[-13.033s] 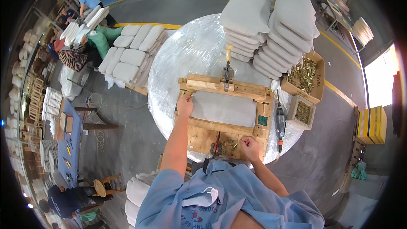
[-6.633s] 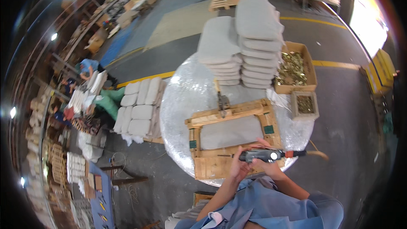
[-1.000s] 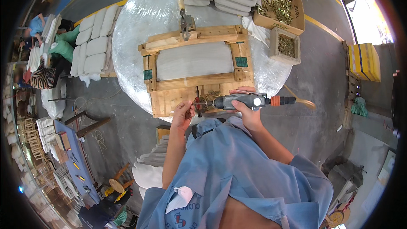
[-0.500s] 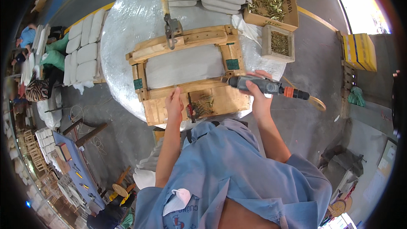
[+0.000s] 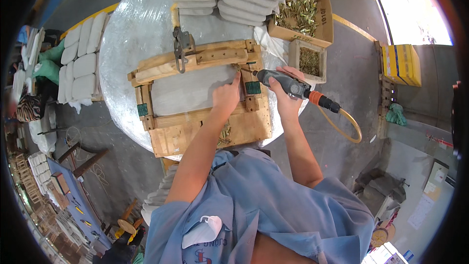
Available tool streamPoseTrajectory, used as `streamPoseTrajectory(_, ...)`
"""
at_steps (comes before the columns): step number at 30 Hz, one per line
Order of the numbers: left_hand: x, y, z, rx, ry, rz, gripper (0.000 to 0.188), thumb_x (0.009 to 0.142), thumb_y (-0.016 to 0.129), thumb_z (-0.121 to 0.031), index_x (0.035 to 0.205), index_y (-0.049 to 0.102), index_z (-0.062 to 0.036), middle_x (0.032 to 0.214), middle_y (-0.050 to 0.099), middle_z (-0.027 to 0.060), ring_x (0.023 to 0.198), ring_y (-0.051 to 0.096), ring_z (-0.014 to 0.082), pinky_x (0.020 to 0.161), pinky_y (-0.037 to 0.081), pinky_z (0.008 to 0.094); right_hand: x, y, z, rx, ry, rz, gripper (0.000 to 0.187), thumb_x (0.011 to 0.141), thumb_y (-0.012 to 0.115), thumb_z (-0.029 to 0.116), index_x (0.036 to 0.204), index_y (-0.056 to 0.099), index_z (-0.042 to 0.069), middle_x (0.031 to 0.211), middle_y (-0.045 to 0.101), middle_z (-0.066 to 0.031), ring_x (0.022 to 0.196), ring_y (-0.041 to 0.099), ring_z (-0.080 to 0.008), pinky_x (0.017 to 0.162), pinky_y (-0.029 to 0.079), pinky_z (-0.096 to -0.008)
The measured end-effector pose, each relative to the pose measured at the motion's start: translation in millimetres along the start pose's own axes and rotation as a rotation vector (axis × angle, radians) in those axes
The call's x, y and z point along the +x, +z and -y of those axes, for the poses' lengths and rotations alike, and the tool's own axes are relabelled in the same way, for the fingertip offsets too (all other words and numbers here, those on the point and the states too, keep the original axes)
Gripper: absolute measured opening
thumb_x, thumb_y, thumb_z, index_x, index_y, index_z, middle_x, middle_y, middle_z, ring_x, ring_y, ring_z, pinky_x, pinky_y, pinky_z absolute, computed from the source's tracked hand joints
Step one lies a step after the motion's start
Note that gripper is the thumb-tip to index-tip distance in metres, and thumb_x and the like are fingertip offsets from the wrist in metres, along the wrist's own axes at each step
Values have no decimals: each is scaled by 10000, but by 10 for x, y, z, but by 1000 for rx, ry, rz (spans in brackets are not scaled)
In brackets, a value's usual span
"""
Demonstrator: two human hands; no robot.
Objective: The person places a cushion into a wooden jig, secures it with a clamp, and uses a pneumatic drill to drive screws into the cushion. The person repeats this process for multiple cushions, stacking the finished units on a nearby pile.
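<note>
Grey driver (image 5: 299, 89) slants, tip (image 5: 248, 71) up-left, clasped by right hand (image 5: 287, 104); left hand (image 5: 226, 97) pointing.

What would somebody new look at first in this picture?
Probably the drill with the orange band, held in the right grip at the right side of the wooden frame. Next, the shiny round table underneath, with grey cushions stacked toward its far side. Then the bright yellow box off to the right.

Daylight enters through the opening (image 5: 415, 18) at far right, burnt out to plain white. Glare streaks the plastic wrap (image 5: 123, 44) left of the middle. The middle is evenly lit and fairly sharp; the left edge looks dimmer, softer, bending into a black, curved rim.
</note>
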State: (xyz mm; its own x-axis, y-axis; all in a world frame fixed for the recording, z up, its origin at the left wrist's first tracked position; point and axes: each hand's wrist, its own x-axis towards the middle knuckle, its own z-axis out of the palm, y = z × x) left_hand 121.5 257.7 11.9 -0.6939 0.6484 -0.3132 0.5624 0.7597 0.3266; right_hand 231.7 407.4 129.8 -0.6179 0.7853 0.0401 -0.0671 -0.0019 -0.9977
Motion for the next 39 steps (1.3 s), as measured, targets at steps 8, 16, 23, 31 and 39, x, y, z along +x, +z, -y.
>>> streamPoseTrajectory(8,37,14,-10,-2,9,8,583,1055,580,-269,1629,477,-242,784,765,153,720,759,385,636,602,544,-1,68,-108,-67,-120,24,510,861,869,16,1293,598,6,1235,708,-155,1151,705,-224,1037,570,-368)
streamPoseTrajectory(16,45,-31,-25,8,25,-33,547,1048,591,-268,1587,520,-201,768,762,146,702,759,375,618,607,518,22,111,-157,-129,-142,54,523,866,852,-23,1317,591,18,1259,718,-175,1161,712,-241,1065,567,-388)
streamPoseTrajectory(23,44,4,5,13,33,-30,563,1052,596,-269,1604,499,-214,763,761,139,709,763,367,627,608,519,4,158,-85,-168,-106,69,509,860,846,-36,1300,596,18,1246,721,-171,1151,718,-242,1064,570,-392)
streamPoseTrajectory(31,46,-32,-2,-12,26,-8,552,1055,582,-255,1601,504,-218,774,763,153,716,763,375,630,607,521,43,176,-103,-101,-128,47,451,857,866,15,1240,629,21,1208,709,-126,1122,706,-204,1029,566,-355)
streamPoseTrajectory(39,42,-17,6,-47,26,-43,554,1049,583,-254,1597,508,-229,784,767,171,717,765,388,631,604,535,16,257,-137,-126,-190,34,452,850,866,-11,1239,638,24,1195,710,-117,1100,710,-199,1014,567,-346)
